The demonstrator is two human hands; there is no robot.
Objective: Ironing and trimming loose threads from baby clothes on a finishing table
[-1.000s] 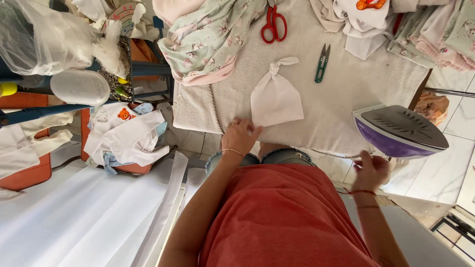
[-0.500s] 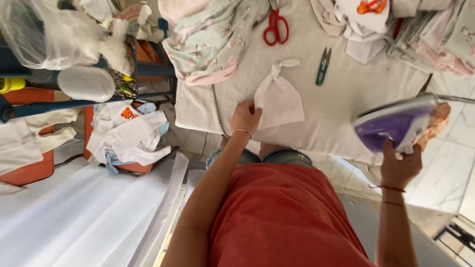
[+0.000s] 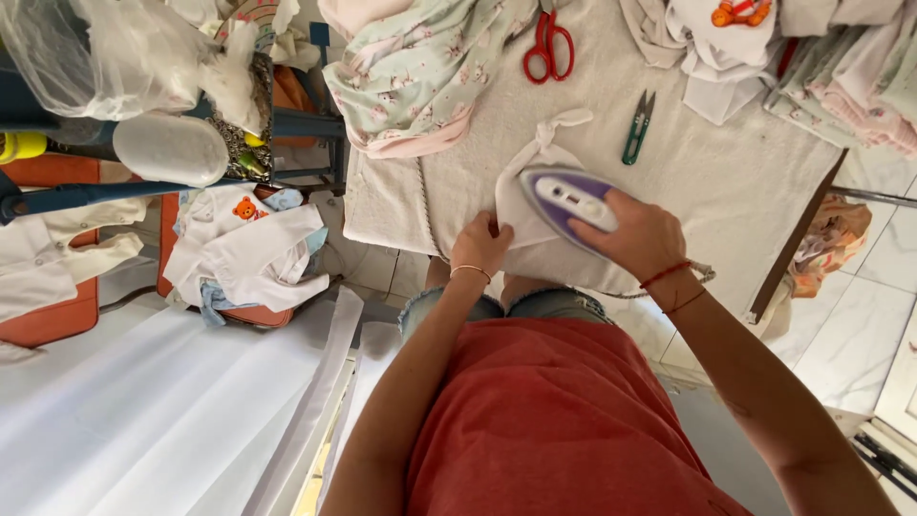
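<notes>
At the centre of the frame a purple and white steam iron (image 3: 571, 203) rests sole-down on a small white knotted baby cap (image 3: 535, 191), which lies flat on the pale towel-covered counter (image 3: 735, 191). The right hand (image 3: 638, 232) is wrapped around the iron's handle, fingers curled over the top, wrist bent and forearm running down to the lower right of the frame; a red cord bracelet sits at the wrist. The left hand (image 3: 480, 244) presses on the cap's near edge just left of the iron, fingertips pinching the cloth, apparently to keep it flat and stop it from sliding under the iron. That arm comes up from the bottom centre, elbow bent.

Tools lie well apart from the iron, in the upper part of the frame: red-handled scissors (image 3: 548, 46) and small green thread snips (image 3: 638, 127). A pale green floral garment (image 3: 420, 72) hangs over the counter's upper left corner, and folded pink and white clothes (image 3: 841, 76) are stacked at the upper right. At left, below the counter, white baby clothes (image 3: 253, 248) are piled in a heap.
</notes>
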